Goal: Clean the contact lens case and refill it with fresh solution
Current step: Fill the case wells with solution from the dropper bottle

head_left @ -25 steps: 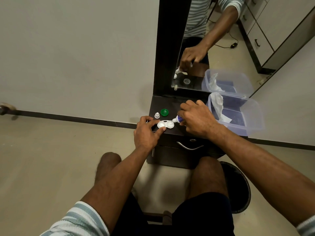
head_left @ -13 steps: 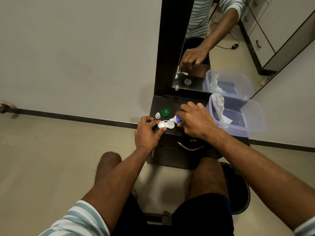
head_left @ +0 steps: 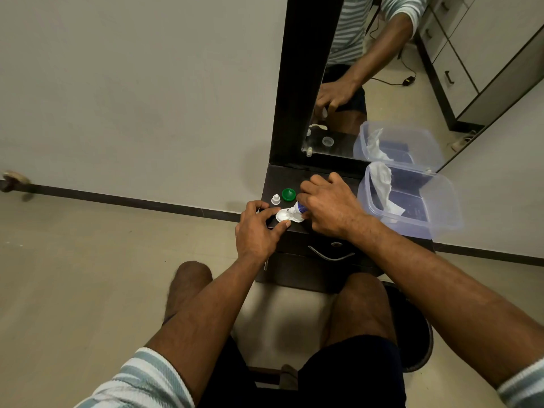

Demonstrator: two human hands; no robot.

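- Contact lens case (head_left: pixel 285 217): a white two-well case, lying flat near the front left edge of the dark cabinet top (head_left: pixel 321 175); both wells are uncapped, and the right well is mostly hidden behind the bottle tip.
- Left hand (head_left: pixel 259 231): fingers curled and pressed against the left and near side of the case, with the thumb tip touching its front rim, steadying it on the surface.
- Right hand (head_left: pixel 329 209): closed around a small solution bottle (head_left: pixel 298 208), of which only the blue-and-white neck and white nozzle show; the bottle is tilted down and to the left, its tip just over the case between the wells. Whether liquid is flowing cannot be told.
- Green cap (head_left: pixel 288 194): a round lid resting on the cabinet top just behind the case, apart from it.
- Small white cap (head_left: pixel 275 199): standing upright just left of the green cap.
- Clear plastic container (head_left: pixel 441 201): lidless, at the right end of the cabinet top, beside the right hand, holding a crumpled white tissue (head_left: pixel 382 184).
- Mirror (head_left: pixel 382 69): rises behind the cabinet top and reflects the container and one arm.
- Drawer handle (head_left: pixel 329 256): a curved metal pull on the cabinet front, below the right wrist.
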